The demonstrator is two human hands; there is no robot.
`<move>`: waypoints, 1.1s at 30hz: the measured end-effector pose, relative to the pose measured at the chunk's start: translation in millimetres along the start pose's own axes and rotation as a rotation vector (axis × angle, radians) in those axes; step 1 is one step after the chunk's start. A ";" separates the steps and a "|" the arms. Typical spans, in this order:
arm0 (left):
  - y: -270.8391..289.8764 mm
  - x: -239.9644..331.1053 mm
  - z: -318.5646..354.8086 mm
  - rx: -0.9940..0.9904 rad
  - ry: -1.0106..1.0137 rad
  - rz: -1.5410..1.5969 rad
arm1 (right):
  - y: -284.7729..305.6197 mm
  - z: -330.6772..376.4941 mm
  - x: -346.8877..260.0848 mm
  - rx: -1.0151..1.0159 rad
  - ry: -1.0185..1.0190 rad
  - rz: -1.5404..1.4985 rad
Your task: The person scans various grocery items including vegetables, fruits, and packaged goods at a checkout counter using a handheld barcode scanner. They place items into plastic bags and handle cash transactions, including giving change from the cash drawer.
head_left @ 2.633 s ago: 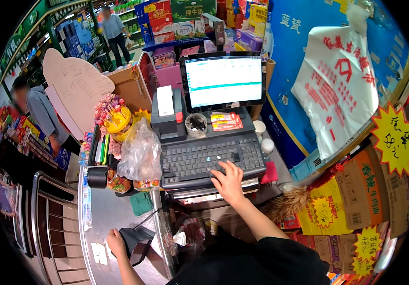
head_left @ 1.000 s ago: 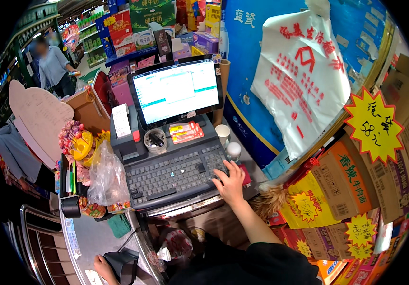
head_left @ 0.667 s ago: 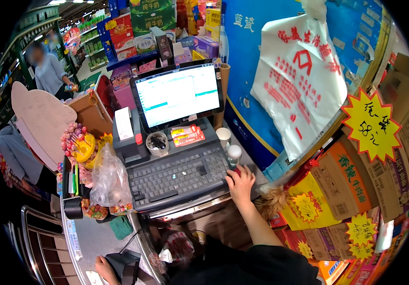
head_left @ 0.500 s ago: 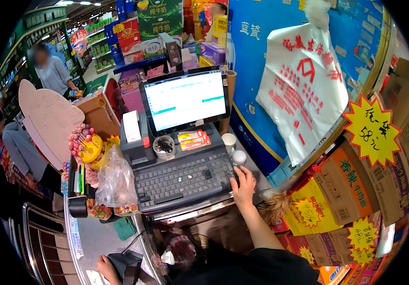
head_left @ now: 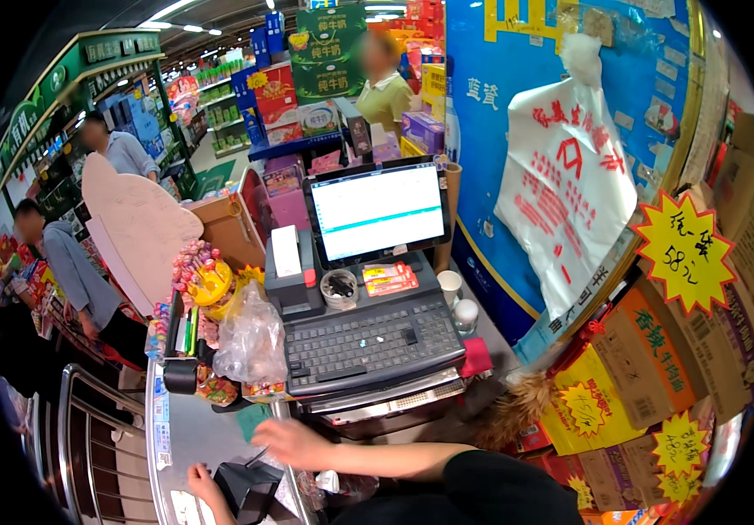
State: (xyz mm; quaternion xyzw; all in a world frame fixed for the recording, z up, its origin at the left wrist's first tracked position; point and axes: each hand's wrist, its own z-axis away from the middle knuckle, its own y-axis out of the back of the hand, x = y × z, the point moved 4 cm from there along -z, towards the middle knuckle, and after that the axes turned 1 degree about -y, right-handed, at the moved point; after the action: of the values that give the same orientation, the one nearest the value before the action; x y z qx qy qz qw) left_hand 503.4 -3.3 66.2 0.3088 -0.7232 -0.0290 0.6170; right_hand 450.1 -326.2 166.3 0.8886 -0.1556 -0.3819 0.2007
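My left hand (head_left: pixel 204 482) grips a black handheld device (head_left: pixel 250 486) at the near end of the grey counter (head_left: pixel 186 430). My right hand (head_left: pixel 293 443) reaches across my body, flat with fingers spread, just above that device and holding nothing. Behind it stands a till with a dark keyboard (head_left: pixel 370 343) and a lit touchscreen (head_left: pixel 377 211). A small receipt printer (head_left: pixel 288 262) sits left of the screen.
A clear plastic bag (head_left: pixel 251 341) and a lollipop stand (head_left: pixel 202 278) crowd the counter's left. Two small cups (head_left: pixel 452 286) stand right of the keyboard. A metal rail (head_left: pixel 88 411) borders the lane where people stand. Cardboard boxes (head_left: pixel 648 367) with star tags stack at right.
My right hand has left the right side of the keyboard and swung down and left to the counter beside the black device. My left hand stays on the device.
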 end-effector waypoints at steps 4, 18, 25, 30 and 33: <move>26.4 39.2 8.7 0.196 -0.071 0.099 | -95.0 -18.3 -38.4 -0.367 0.124 -0.075; 6.3 27.5 74.4 -0.151 -0.259 -0.247 | -237.2 -2.3 -30.8 -0.682 0.306 0.120; 3.5 -14.5 63.9 0.267 -1.481 -0.621 | -248.5 0.4 -10.8 -0.637 0.381 0.260; 8.3 33.6 76.1 0.248 -0.952 -0.439 | -267.6 1.4 -4.2 -0.580 0.286 0.017; 9.0 47.9 84.2 0.165 -0.512 -0.067 | -253.6 -3.1 -3.8 -0.731 0.233 -0.098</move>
State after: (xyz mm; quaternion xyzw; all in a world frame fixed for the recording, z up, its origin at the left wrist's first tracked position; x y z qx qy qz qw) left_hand 420.8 -47.8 92.0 0.3645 -0.8449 -0.0677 0.3857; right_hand 481.2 -103.0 50.0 0.8022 0.0574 -0.3177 0.5022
